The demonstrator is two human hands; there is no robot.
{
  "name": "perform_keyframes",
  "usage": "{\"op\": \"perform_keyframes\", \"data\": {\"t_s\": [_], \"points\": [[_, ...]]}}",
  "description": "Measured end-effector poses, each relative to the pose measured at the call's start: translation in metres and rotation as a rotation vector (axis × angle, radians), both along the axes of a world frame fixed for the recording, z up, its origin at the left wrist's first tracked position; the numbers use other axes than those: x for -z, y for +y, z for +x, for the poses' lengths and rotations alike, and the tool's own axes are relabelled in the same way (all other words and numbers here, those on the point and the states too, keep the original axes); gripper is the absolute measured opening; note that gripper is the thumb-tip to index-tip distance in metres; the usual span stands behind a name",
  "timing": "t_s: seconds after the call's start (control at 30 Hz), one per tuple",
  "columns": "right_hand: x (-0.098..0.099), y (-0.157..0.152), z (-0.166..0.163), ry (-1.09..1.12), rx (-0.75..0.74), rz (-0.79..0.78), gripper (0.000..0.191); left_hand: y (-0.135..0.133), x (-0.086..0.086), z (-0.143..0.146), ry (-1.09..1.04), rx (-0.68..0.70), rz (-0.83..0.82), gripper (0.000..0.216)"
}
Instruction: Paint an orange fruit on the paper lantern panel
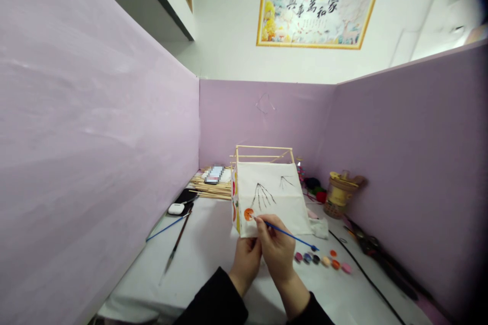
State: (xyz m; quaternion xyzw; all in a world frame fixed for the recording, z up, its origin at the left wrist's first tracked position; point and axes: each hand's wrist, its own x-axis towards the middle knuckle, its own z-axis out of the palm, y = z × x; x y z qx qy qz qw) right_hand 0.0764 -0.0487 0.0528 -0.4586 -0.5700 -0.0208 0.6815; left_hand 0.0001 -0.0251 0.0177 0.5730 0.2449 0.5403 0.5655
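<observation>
My right hand (277,250) pinches a thin blue paintbrush (292,235), its tip on an orange round patch (248,214) painted on white cloth. That cloth panel (280,198) covers one face of a light wooden stick frame (264,148) and bears dark branching lines. My left hand (247,260) is closed at the panel's lower edge, gripping the frame; its fingertips are partly hidden behind the right hand. Colourful painting shows on the frame's left side. Right of my hands stand several small paint pots (316,259), among them an orange one.
At left lie a dark-handled brush (178,238), another blue brush (165,228) and a white earphone case (176,208). Behind them are a bundle of sticks (211,190) and a phone (214,174). A tool-filled container (337,195) and scissors (368,244) are at right. Purple partitions enclose the table.
</observation>
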Motion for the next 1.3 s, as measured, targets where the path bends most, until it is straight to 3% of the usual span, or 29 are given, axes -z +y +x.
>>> {"op": "perform_keyframes", "data": {"t_s": [0.4, 0.77, 1.3], "points": [[-0.001, -0.002, 0.001, -0.005, 0.000, 0.005, 0.010, -0.008, -0.015, -0.002, -0.019, 0.016, -0.050, 0.044], [-0.002, 0.000, 0.001, -0.034, -0.026, -0.002, 0.008, -0.002, -0.002, 0.001, 0.006, 0.024, -0.034, 0.042], [-0.002, -0.002, 0.000, -0.018, -0.030, 0.002, 0.008, -0.003, -0.003, 0.000, -0.018, 0.030, 0.006, 0.043]]}}
